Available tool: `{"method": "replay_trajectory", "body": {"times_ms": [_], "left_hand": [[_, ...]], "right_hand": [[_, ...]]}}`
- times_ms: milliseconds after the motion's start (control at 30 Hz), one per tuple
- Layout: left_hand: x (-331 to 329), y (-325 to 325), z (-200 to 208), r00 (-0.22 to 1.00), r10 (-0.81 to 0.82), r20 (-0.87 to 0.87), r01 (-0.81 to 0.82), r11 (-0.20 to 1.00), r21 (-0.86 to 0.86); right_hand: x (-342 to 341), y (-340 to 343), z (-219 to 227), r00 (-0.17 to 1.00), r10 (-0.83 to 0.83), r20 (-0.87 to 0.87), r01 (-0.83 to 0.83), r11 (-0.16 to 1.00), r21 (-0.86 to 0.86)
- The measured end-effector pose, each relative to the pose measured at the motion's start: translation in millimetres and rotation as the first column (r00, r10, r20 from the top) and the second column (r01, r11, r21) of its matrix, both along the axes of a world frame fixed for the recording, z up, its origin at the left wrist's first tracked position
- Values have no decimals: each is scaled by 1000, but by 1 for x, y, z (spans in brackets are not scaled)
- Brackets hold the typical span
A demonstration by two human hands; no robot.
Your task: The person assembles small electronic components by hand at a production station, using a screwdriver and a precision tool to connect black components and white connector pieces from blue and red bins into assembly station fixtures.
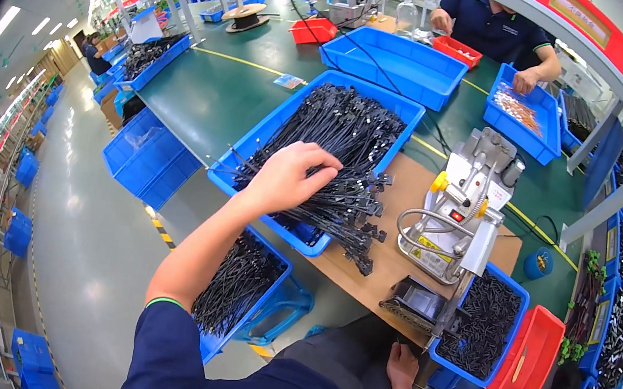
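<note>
My left hand is over a blue bin heaped with thin black cables that have small block-shaped ends. Its fingers curl inward above the cables, and their tips are hidden, so any cable in them cannot be made out. Many cable ends fan out over the bin's near right edge. Low by my lap, my right hand is closed beside the near end of a grey bench machine. Something thin and dark shows at its fingertips, too small to name.
A blue bin of short black pieces and a red tray stand right of the machine. Another cable bin sits below the table's left edge. Across the table, a co-worker's hand reaches into a blue tray.
</note>
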State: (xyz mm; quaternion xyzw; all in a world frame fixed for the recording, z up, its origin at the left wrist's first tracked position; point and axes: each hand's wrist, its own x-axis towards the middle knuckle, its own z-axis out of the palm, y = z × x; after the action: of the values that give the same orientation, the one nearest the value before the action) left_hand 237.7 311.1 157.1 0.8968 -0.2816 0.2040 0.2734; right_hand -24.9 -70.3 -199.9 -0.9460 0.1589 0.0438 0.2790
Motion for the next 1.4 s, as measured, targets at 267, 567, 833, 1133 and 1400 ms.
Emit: {"method": "replay_trajectory", "body": {"times_ms": [267, 567, 833, 1133, 1400], "left_hand": [[69, -23, -16, 775, -215, -595, 250, 968, -24], [61, -32, -4, 739, -117, -663, 186, 982, 35], [44, -23, 35, 870, -66, -489, -29, 983, -183], [-112, -56, 115, 926, -101, -362, 31, 981, -193], [-200, -71, -48, 355, -479, -803, 444, 842, -306]], "right_hand": [[-6, -3, -6, 998, -55, 25, 55, 998, -18], [-10, -9, -6, 997, -73, 6, 72, 996, 49], [-13, -15, -9, 998, -45, 31, 43, 997, 69], [-22, -15, 14, 988, -63, 143, 43, 989, 140], [-52, 38, 139, 994, -82, 72, -51, 234, 971]]}}
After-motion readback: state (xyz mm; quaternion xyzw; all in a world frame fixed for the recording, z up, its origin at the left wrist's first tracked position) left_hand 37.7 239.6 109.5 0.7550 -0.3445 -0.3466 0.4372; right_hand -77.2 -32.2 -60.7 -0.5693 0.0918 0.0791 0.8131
